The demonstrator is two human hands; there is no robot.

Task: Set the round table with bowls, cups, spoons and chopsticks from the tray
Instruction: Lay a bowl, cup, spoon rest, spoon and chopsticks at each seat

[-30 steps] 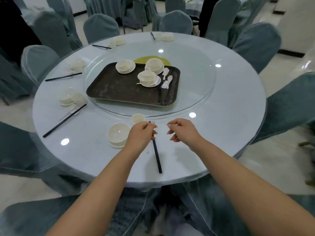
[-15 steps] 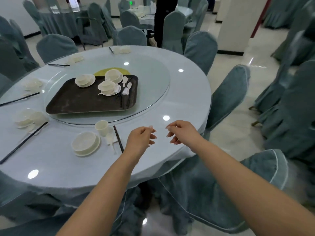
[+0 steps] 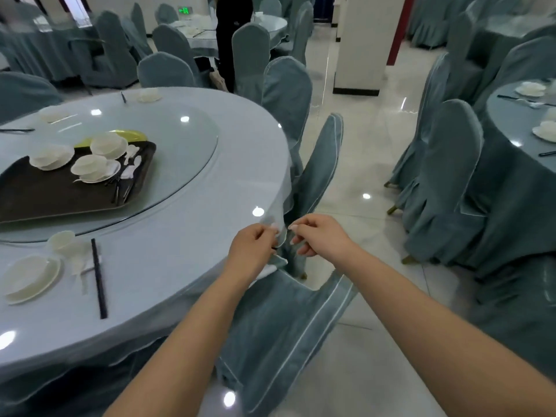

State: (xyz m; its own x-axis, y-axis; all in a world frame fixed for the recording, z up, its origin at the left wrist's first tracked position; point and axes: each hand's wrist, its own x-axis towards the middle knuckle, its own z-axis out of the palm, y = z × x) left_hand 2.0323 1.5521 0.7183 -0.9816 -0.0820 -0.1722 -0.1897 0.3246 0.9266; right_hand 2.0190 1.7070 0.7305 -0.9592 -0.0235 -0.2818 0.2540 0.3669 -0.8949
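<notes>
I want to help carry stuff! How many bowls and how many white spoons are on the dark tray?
On the dark tray:
Bowls: 3
White spoons: 3
Total: 6

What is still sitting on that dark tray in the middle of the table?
On the dark tray: three white bowl sets, some white spoons and dark chopsticks. Whether cups sit inside the bowls is too blurred to tell. A yellow thing peeks out behind it.
</notes>
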